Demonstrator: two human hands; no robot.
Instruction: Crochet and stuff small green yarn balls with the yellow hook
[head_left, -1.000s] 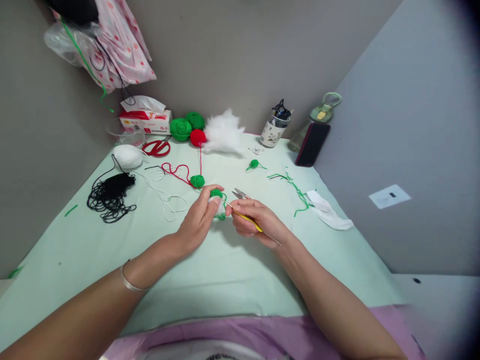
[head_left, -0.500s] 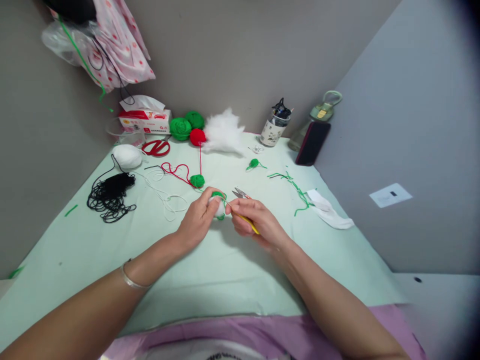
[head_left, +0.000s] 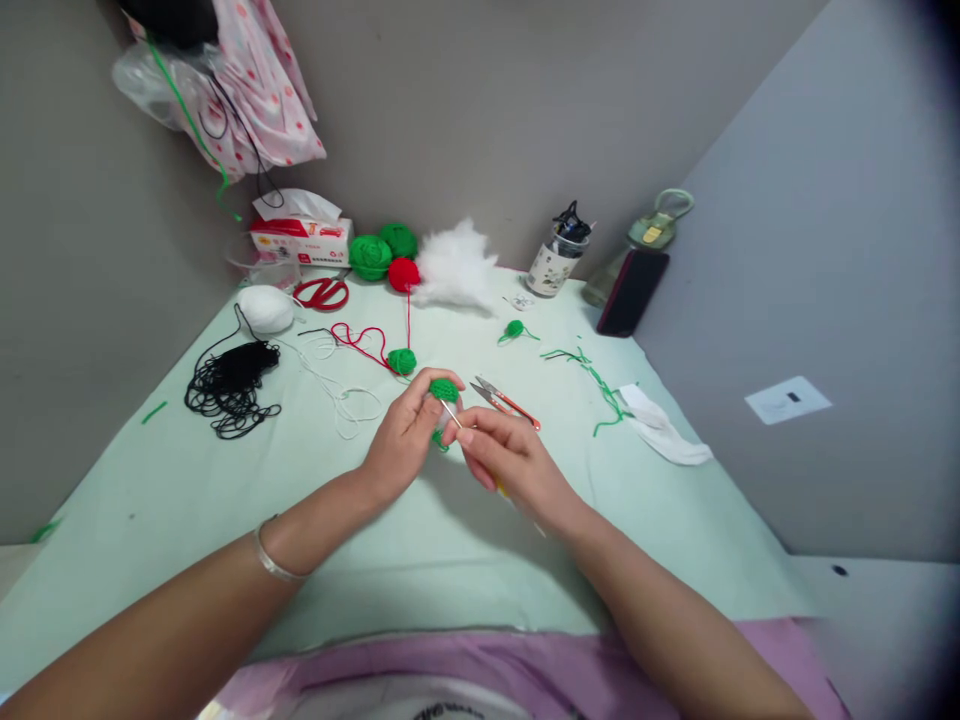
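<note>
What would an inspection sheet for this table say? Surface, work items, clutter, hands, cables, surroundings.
Surface: pale green cover, lightly creased.
Job's things: green-and-white piece; thin hook, tip in or against the piece, can't tell which.
Clutter: green scraps, tangled black yarn, red scissors, white cloth, orange-handled snips with blades apart.
Grip: left hand holds the piece, right hand the hook.
Cables: nothing seen for certain; thin black strand hanging upper left could be cord or yarn.
Surroundings: grey wall behind, white plate on the right wall.
</note>
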